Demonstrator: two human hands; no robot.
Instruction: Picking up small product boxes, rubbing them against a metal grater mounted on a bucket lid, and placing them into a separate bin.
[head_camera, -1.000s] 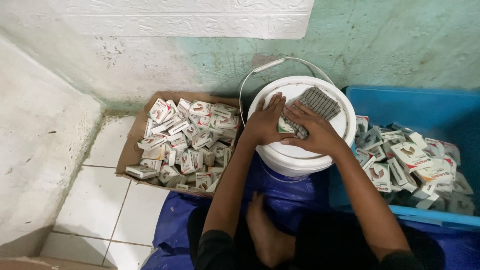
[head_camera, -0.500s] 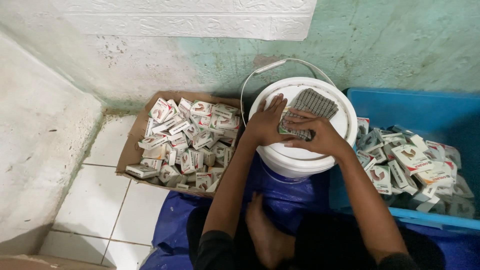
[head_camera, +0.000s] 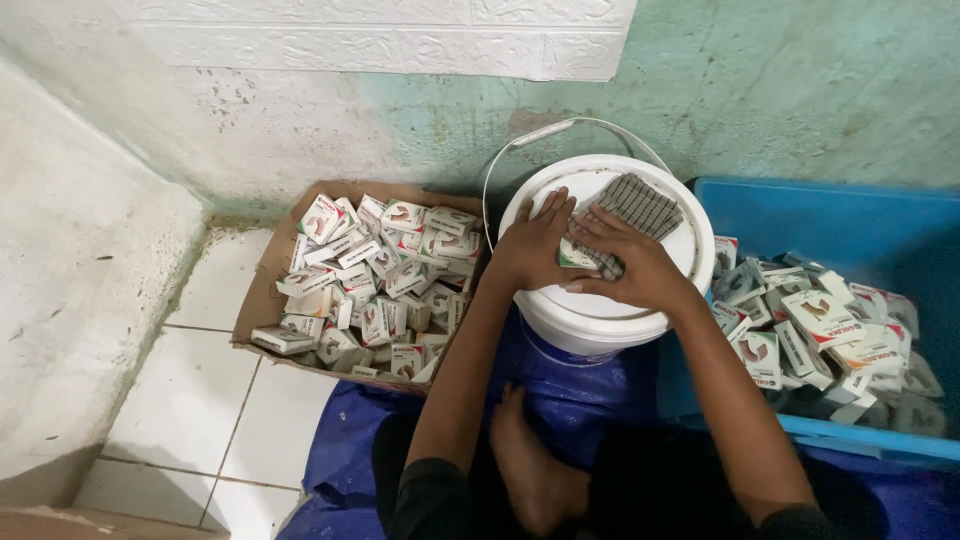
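head view: white bucket lid (head_camera: 610, 310) beside tiled floor (head_camera: 190, 400), green wall (head_camera: 780, 90).

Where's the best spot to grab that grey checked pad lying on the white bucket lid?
Probably the far end of the grey checked pad, reaching in from the wall side. That end lies flat and bare on the bucket lid. The near end is covered: the right hand presses on it and the left hand rests flat beside it. Pinch its thin edge with the fingers.
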